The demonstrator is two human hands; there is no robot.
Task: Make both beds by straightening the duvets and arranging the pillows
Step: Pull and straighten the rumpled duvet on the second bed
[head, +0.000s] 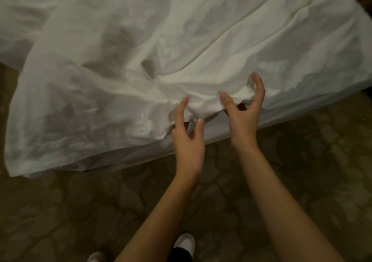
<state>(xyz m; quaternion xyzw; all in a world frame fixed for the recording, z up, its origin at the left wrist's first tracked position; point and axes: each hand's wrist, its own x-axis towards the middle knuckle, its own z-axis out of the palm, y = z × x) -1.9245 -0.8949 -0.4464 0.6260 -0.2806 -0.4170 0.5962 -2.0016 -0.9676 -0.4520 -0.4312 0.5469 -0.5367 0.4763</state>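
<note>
Head view
Duvet (181, 40): It was white and very crumpled. It lay over the bed and filled the top of the picture. One corner hung down past the bed's edge on the left, close to the floor.
Bed (281, 118): Only its white side showed, as a band under the duvet's edge. It ran from the lower left up to the right.
Left hand (188, 138): It was at the duvet's edge, near the middle of the picture. The thumb and fingers were apart and loosely bent. The fingertips touched a bunched fold of the cloth. The grip was spread, not squeezed on the cloth.
Right hand (244, 112): It was just beside the left hand, a little higher up. Its fingers were spread wide and curved like a claw. A puffy lump of the duvet sat between the thumb and the long fingers. I could not tell if the fingers held it tight. The grip looked spread.
Floor (60, 211): It was a dark carpet with a leafy pattern, below the bed.
Shoes (185, 241): Two white shoe tips showed at the bottom, under the arms.
</note>
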